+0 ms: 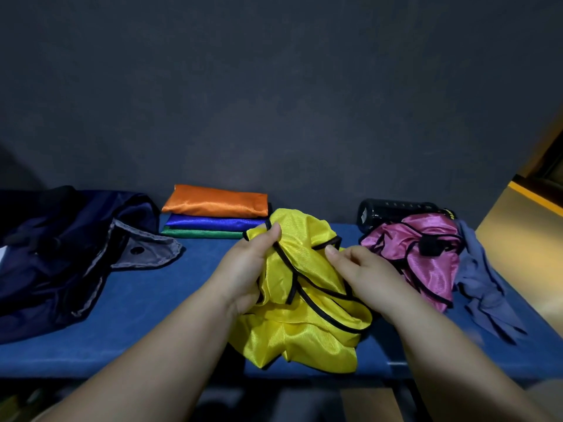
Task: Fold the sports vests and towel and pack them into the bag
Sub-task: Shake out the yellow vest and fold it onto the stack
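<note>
**Both hands on the yellow vest**

The left hand (243, 269) grips the upper left edge of the yellow vest (304, 330), thumb on top and fingers curled under the cloth. The right hand (362, 275) grasps the same vest from the right, thumb pressed to the fabric near its black trim. The vest is bunched and unfolded. Its lower part rests on the front of the blue tabletop (152, 315), with a corner hanging over the near edge.

A folded stack sits behind the vest at the back of the tabletop: an orange vest (216, 201) on top, a blue vest (210, 222) under it and a green vest (201, 233) at the bottom.

The navy bag (61, 254) lies slumped at the left with its grey-lined flap turned open toward the stack.

To the right, a pink vest (426, 257) lies crumpled, partly covering a black bottle (393, 208) that lies on its side behind it. Just beside the pink vest, at the far right, the grey-blue towel (484, 284) lies rumpled.
</note>
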Demonstrator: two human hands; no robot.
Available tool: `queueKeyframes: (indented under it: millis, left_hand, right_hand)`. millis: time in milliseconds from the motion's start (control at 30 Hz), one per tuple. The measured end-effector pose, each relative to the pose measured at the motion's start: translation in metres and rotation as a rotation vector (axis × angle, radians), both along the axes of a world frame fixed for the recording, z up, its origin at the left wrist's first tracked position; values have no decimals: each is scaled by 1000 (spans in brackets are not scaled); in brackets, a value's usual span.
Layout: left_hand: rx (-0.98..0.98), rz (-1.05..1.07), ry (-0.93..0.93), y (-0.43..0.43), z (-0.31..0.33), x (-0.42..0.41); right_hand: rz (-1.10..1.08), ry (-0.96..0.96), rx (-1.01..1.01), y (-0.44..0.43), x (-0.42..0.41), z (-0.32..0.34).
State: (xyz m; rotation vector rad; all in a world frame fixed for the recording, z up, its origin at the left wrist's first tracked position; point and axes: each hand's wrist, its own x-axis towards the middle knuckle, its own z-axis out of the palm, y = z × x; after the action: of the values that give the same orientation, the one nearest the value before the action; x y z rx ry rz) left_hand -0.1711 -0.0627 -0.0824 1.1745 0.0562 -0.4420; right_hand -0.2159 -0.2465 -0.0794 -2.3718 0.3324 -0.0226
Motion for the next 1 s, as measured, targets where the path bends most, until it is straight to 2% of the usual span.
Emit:
queueKeyframes:
  millis: [100,233,367,500,633,667,767,800,900,1000]
  left_hand:
    - [-45,-56,-22,1,1,-3]
    - [-71,-165,-112,2,1,-8]
    - [-87,-246,-200,3,-1,-10]
    - [-67,-231,-192,3,2,-11]
    - [-21,-177,-200,3,1,-10]
    - [-18,-166,-211,3,0,-9]
    - [-21,-175,-251,2,1,-9]
    - [-9,-177,-270,1,1,-9]
    - [34,-152,-310,-1,2,-11]
    - [30,-107,-322,-2,4,-12]
  right_hand:
    - [2,-67,171,2,0,0]
    - [100,-1,688,5,-1,3]
    - [134,-23,791,7,0,3]
    - [135,-69,913,7,1,4]
    - [65,-221,857,4,2,13]
    - [41,-282,791,3,1,16]
    - [-6,-486,347,-4,-3,21]
    - [-16,-547,263,-4,-5,23]
    - [-42,-660,317,0,-10,29]
    - [-3,-632,442,-1,-11,28]
